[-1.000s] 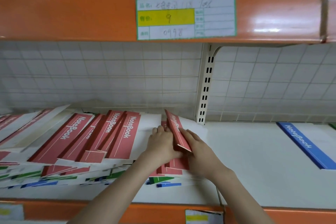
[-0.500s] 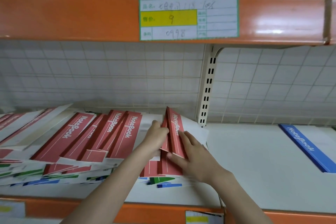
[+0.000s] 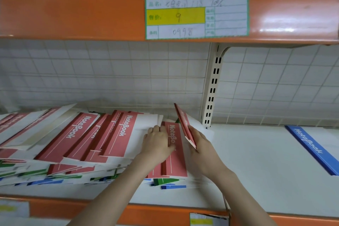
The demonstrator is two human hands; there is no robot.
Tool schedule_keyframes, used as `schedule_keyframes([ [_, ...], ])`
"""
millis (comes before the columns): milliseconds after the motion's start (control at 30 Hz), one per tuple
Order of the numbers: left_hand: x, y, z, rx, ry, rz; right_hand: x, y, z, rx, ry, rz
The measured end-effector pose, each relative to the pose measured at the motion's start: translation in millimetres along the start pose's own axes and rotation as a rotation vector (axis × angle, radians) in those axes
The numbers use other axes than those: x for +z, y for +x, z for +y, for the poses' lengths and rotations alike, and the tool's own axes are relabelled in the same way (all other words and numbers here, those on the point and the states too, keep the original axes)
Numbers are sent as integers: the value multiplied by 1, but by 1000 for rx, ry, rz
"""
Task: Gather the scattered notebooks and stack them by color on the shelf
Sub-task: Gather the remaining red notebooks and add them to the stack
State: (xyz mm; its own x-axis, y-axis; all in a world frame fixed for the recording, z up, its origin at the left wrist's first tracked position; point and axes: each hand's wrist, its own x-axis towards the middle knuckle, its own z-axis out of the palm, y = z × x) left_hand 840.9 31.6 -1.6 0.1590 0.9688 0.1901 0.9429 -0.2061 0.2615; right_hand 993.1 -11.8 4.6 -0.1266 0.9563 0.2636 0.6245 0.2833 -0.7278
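A loose pile of red-and-white notebooks [image 3: 102,135] labelled "NoteBook" covers the left half of the white shelf [image 3: 256,167], with green and blue notebook edges showing underneath. My right hand [image 3: 200,145] holds a few red notebooks [image 3: 183,124] tilted up on edge. My left hand [image 3: 157,143] lies flat on a red notebook [image 3: 175,154] at the pile's right end. A blue notebook [image 3: 310,145] lies flat at the far right of the shelf.
An orange shelf front [image 3: 73,13] with a paper price tag [image 3: 197,13] hangs overhead. A white wire grid backs the shelf, and a slotted upright post [image 3: 212,90] stands behind my hands. The lower orange shelf edge [image 3: 165,214] runs along the bottom.
My right hand has tipped the red notebooks further upright and to the right, uncovering the flat red notebook below. My left hand has slid onto that flat notebook.
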Motion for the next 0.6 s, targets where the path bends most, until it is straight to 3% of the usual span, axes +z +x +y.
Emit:
schedule_keyframes([
  [100,0,2,0,-25,-48,-32,7,-1,1,4,-51,-24],
  [333,3,6,11,-58,-485,31,13,-2,4,41,-221,-133],
  [500,-3,13,0,-359,-924,0,12,-6,0,34,-265,-150],
  [600,-7,16,-1,-440,-1103,33,20,-12,-6,22,-370,-203],
])
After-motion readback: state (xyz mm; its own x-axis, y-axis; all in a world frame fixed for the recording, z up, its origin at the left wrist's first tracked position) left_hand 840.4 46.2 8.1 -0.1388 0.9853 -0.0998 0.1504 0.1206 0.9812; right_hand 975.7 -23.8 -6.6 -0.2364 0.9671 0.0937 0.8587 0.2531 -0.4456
